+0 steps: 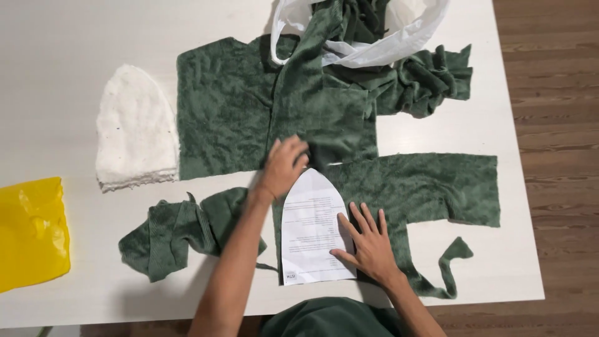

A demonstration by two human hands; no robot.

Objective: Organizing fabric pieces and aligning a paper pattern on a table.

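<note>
A white plastic bag (374, 37) lies open at twelve o'clock on the table's far edge, with green cloth spilling out of it. A bright yellow plastic bag (31, 231) lies flat and crumpled at nine o'clock, cut off by the picture's left edge.

Bright, even indoor light falls from above on the white table (75, 50), which shows a soft glare at its far left. A faint shadow lies under the left forearm (231, 262) at the near edge. The green towel fabric (231, 112) reads sharp; edges bend slightly.
</note>
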